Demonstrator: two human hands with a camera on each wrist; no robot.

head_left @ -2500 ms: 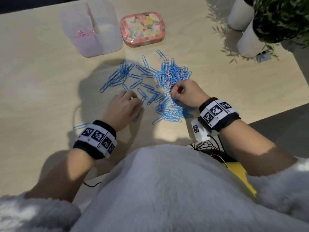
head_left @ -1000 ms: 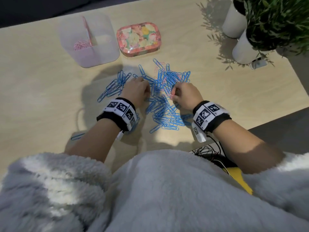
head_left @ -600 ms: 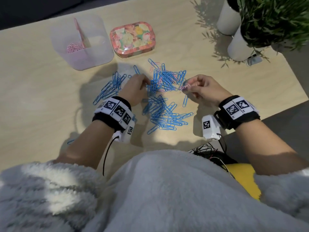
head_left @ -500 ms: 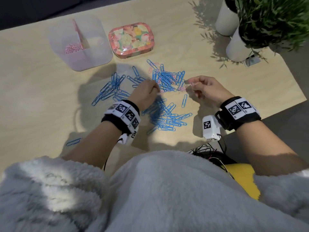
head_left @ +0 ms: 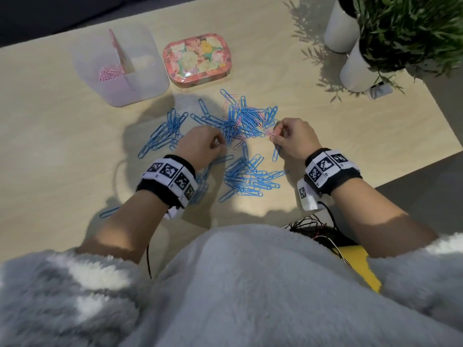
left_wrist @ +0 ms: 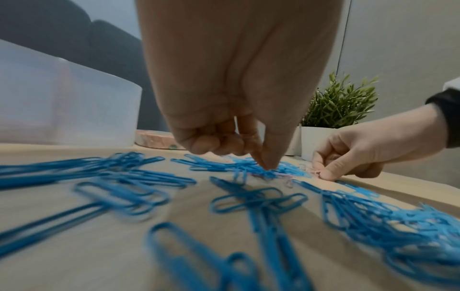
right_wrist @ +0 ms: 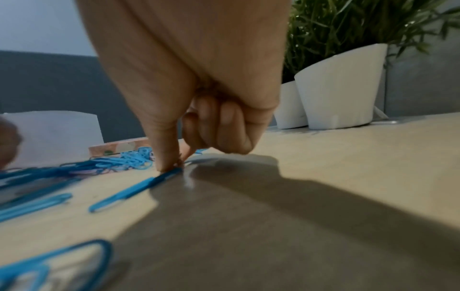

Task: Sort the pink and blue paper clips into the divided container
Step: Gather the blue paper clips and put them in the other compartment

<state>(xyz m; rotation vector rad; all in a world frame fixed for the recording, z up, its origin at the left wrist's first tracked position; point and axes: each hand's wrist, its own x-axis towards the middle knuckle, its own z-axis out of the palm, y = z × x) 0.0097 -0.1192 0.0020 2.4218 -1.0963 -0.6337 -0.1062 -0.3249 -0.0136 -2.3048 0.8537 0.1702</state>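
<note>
Blue paper clips (head_left: 246, 171) lie scattered across the table, with a few pink ones mixed into the far heap (head_left: 246, 118). The translucent divided container (head_left: 140, 91) stands at the far left, with pink clips (head_left: 109, 72) in its left compartment. My left hand (head_left: 220, 144) has thumb and forefinger pinched down into the heap (left_wrist: 267, 167); which clip they hold is hidden. My right hand (head_left: 273, 134) pinches pink clips (left_wrist: 315, 173) at the heap's right edge, its thumb tip touching the table (right_wrist: 169, 167) beside a blue clip (right_wrist: 134, 190).
A floral tin (head_left: 198, 58) sits right of the container. Two white plant pots (head_left: 358, 68) stand at the far right. A lone blue clip (head_left: 110, 212) lies near my left forearm. The table's right edge (head_left: 426, 156) runs diagonally; cables (head_left: 310, 226) hang at the near edge.
My right hand, which had lifted pink clips away to the right, has come back down to the table at the heap's edge. My left hand stays pinching in the heap.
</note>
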